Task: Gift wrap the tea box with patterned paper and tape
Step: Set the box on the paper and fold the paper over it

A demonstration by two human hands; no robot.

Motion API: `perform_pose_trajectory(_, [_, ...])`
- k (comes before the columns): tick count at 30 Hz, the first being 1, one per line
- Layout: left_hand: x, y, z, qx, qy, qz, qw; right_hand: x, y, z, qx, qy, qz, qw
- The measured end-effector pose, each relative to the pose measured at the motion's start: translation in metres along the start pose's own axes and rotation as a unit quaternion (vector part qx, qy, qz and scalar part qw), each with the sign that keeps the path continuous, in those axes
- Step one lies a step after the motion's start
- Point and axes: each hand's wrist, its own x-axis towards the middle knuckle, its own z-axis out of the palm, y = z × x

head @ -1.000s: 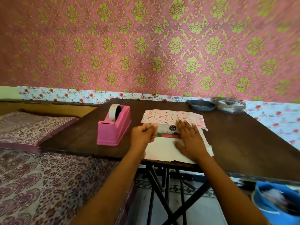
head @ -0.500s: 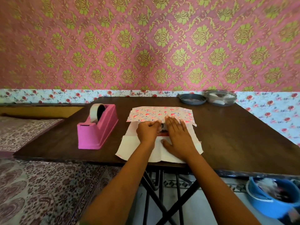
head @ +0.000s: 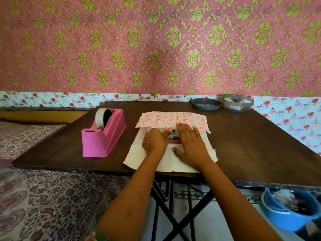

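Note:
The tea box (head: 173,138) lies flat on the wrapping paper (head: 140,155), whose white underside faces up near me. The paper's far flap (head: 172,119), printed with pink and purple hearts, is folded over the box's far edge. Only a strip of the box label shows between my hands. My right hand (head: 191,145) lies flat on the box with its fingers spread toward the flap. My left hand (head: 154,140) rests on the box's left part with its fingers bent and one finger pointing right; whether it pinches anything is unclear. A pink tape dispenser (head: 102,134) stands to the left.
The dark wooden folding table (head: 251,145) has a grey dish (head: 206,103) and a clear lidded tub (head: 237,102) at its far right. A bed with a patterned cover (head: 43,197) lies left. A blue basin (head: 291,207) sits on the floor at lower right.
My left hand moved right along the box toward the right hand. The right hand stayed flat on the box. The view shifted, so the table sits more to the centre.

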Motion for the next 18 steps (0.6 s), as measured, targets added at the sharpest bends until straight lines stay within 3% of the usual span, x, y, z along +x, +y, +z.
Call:
perform_pose_trajectory(5, [-0.003,-0.011,-0.022,0.178,-0.009,0.061,0.982,-0.001,-0.001,-0.001,-0.016,-0.009,-0.001,1.000])
perform_pose_trajectory(8, [-0.009,-0.018,-0.031,0.084,0.021,0.168,0.982,0.000,0.000,0.000,-0.016,-0.013,-0.002,1.000])
perform_pose_trajectory(10, [-0.009,-0.015,-0.034,0.013,0.040,0.272,0.961,0.001,0.000,0.000,-0.014,-0.016,-0.001,1.000])
perform_pose_trajectory(13, [0.000,-0.012,-0.029,0.102,0.006,0.385,0.917,0.000,-0.001,-0.001,-0.017,-0.021,0.000,1.000])
perform_pose_trajectory(18, [0.017,-0.021,-0.019,0.200,0.009,0.432,0.879,0.001,0.001,0.001,-0.022,-0.025,-0.004,0.999])
